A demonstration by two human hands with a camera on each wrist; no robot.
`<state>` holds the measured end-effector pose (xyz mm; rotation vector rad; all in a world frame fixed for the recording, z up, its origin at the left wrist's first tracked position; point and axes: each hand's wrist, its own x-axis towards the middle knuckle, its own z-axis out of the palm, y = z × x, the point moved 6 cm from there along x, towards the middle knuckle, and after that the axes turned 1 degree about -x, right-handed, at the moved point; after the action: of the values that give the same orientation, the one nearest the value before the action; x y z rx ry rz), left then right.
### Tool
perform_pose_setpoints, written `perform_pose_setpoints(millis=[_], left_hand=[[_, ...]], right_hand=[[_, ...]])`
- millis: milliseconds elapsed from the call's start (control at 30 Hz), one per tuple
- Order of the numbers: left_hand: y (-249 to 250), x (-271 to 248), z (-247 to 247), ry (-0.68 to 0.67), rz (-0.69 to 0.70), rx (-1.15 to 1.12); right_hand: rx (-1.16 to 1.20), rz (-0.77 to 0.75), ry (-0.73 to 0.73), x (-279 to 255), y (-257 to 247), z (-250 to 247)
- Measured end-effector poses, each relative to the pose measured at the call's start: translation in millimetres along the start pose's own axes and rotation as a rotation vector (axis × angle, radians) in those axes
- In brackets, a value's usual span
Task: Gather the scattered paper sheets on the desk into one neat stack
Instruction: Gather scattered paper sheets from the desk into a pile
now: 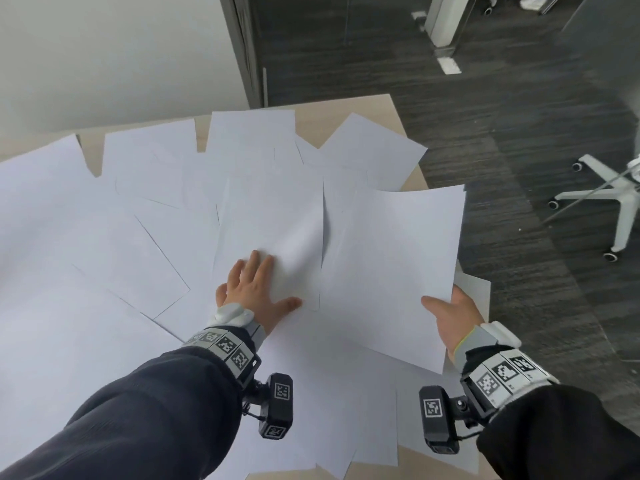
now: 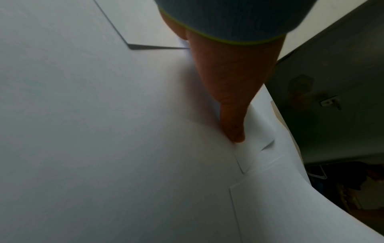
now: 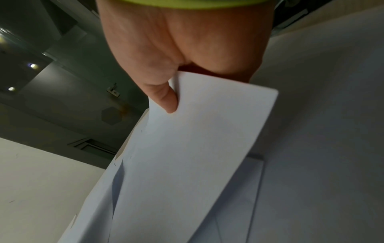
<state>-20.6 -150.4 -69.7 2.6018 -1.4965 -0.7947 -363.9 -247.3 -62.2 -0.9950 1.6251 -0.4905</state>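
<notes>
Pinching lifted sheet (image 1: 391, 271) at near right edge with my right hand (image 1: 453, 317) — thumb on top. My left hand (image 1: 256, 289) flat, fingers spread, pressing another sheet (image 1: 273, 216) beside it. Scattered sheets (image 1: 104, 237) overlap across desk (image 1: 349, 109) — lifted one raised above them.

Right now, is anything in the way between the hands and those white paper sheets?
Nothing visible. The left hand already lies flat on a white paper sheet on the desk, and the right hand pinches a lifted white sheet by its edge.
</notes>
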Motion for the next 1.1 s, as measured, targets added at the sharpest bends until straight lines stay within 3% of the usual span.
perform_pose_setpoints(millis=[233,433,567,967,1100], left_hand=[[1,-5,-22,0.104,0.018,-0.148],[59,-43,2,-0.034,0.257,-0.109],[82,-59,26,-0.099,0.318,-0.046],[92,-83,49,-0.233,0.484,-0.051],[71,-87,46,-0.142,0.453,-0.069]], right_hand=[[0.069,0.017,-0.035,-11,0,10],[0.163,0.085,-0.014,-26,5,30],[0.135,0.049,-0.010,-26,16,35],[0.156,0.057,-0.132,-43,21,45],[0.108,0.040,-0.114,-40,27,42]])
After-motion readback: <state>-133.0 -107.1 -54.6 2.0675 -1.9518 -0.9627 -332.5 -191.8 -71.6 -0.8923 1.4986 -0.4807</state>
